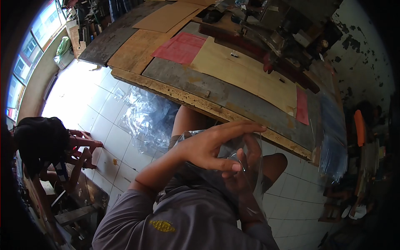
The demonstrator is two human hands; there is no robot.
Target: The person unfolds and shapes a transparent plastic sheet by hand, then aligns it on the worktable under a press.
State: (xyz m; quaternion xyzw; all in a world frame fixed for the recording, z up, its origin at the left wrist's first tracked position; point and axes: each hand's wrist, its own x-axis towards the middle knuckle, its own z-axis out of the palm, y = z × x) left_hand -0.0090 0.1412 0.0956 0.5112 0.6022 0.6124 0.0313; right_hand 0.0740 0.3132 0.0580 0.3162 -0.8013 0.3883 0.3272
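Thin clear plastic film (256,183) is up over the lap, just below the wooden-edged grey workbench (171,81). Left hand (206,143) reaches across it, fingers extended, thumb well apart from them. Right hand (238,181) sits behind the film, fingers bent; can't tell how firmly it grips. Crumpled clear plastic pile (148,114) on white tiled floor (99,100).
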